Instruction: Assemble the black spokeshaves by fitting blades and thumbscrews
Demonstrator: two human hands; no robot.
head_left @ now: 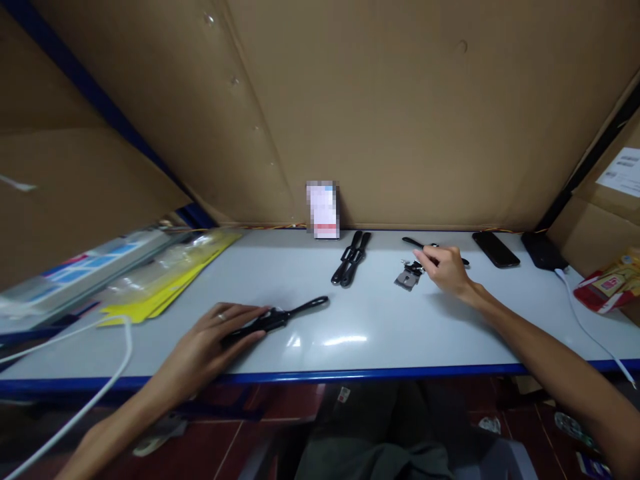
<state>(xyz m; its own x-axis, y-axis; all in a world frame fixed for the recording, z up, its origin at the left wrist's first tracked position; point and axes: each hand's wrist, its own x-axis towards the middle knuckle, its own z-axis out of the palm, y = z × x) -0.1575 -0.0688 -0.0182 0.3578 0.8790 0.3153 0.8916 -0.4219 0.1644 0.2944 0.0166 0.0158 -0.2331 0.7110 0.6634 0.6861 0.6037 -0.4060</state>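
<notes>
Lower left of the frame, your left hand [220, 337] lies flat on a black strap [280, 318], fingers together, pinning it to the table [370, 327]. Right of centre, your right hand [447, 270] reaches the small clips [410, 275] — fingers loosely curled, grip unclear.

Head view, forward-down, near the table [350, 320]

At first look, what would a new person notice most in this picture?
The two hands catch the eye: the left hand rests on a black strap-like piece near the table's front edge, while the right hand reaches to small metal parts farther back. Between them lie a pair of black straps, and a dark phone sits at the back right.
</notes>
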